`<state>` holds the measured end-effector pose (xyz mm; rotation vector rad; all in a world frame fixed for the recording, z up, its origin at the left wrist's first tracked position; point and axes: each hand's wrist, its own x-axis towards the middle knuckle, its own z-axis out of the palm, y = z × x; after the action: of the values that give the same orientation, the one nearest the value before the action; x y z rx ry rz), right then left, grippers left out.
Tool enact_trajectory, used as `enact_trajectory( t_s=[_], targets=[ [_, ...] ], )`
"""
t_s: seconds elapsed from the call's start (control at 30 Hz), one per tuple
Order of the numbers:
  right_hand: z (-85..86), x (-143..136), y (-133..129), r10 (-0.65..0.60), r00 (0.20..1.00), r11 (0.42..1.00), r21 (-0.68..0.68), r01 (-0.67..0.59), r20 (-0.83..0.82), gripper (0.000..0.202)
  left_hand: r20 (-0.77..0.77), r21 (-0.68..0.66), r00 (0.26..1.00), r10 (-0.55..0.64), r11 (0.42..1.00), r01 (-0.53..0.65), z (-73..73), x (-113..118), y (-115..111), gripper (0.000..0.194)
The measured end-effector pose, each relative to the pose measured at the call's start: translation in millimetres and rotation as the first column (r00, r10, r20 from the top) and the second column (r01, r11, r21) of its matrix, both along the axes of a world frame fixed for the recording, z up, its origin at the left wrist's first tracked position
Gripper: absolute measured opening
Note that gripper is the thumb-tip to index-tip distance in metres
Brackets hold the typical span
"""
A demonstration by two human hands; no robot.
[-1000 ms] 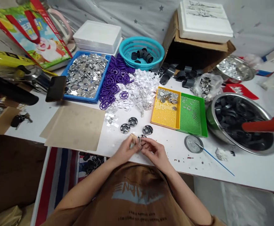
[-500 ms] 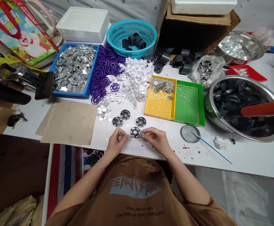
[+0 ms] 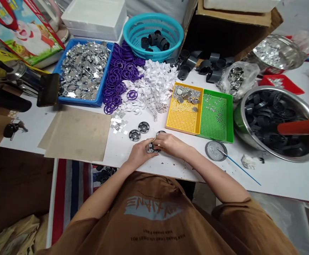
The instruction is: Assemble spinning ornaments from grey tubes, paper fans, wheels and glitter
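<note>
A small round black-and-silver disc with spokes [image 3: 150,148] lies low over the table's front edge, partly hidden by fingers. My left hand [image 3: 139,154] is closed around its left side. From above and the right, my right hand [image 3: 171,144] bends over it, fingertips pinched together on its top; what they pinch is hidden. A thin pale string [image 3: 150,139] arches between the two hands. Two like discs lie just behind on the left, a near disc [image 3: 134,135] and a farther disc [image 3: 143,127]. Another disc [image 3: 161,132] shows partly behind my right fingers.
Behind are a blue tray [image 3: 101,85] of silver pieces, purple rings [image 3: 118,69], white pieces [image 3: 161,74] and a turquoise basket [image 3: 133,35]. Yellow [image 3: 182,122] and green [image 3: 215,129] trays stand right of centre. A dish [image 3: 212,152] with a blue stick and a steel bowl [image 3: 239,124] are rightward.
My hands have come together over the disc; before, they were apart on either side of it, each with thin string at the fingers. The view has shifted slightly.
</note>
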<state>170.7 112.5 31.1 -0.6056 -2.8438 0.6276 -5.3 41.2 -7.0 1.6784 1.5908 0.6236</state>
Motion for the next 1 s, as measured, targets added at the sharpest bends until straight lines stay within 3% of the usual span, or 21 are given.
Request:
enact_trajectory(
  t_s=[0.13,0.23,0.43,0.63,0.87,1.0],
  targets=[
    [6.5,-6.3,-1.1,0.093,0.989,0.995,0.030,-0.097,0.111,0.012,0.019,-0.034,1.000,-0.022,0.999,0.023,4.9,-4.0,3.6,0.061],
    [7.4,-5.2,-4.4,0.091,0.988,0.995,0.025,-0.095,0.127,0.014,0.026,-0.050,0.999,-0.033,0.998,0.034,7.1,-4.6,3.8,0.062],
    [3.9,9.8,-10.8,0.027,0.997,0.996,-0.082,-0.033,-0.070,0.021,0.002,-0.065,1.000,-0.016,0.998,0.016,5.2,-3.8,4.8,0.059],
    [-5.3,18.2,-33.1,-0.049,0.998,0.994,0.098,0.053,-0.035,0.027,0.052,-0.025,0.998,-0.025,0.999,0.027,-2.0,-4.3,2.6,0.053],
    [-5.2,19.2,-50.2,0.004,0.994,0.961,0.274,-0.033,0.106,0.026,0.059,-0.053,0.998,-0.025,0.998,0.028,-6.3,-3.5,1.8,0.053],
    [-0.4,10.7,-39.6,0.028,0.983,0.967,0.243,-0.072,0.182,0.023,0.055,-0.096,0.998,-0.041,0.994,0.046,2.0,-4.0,5.5,0.052]
  ],
)
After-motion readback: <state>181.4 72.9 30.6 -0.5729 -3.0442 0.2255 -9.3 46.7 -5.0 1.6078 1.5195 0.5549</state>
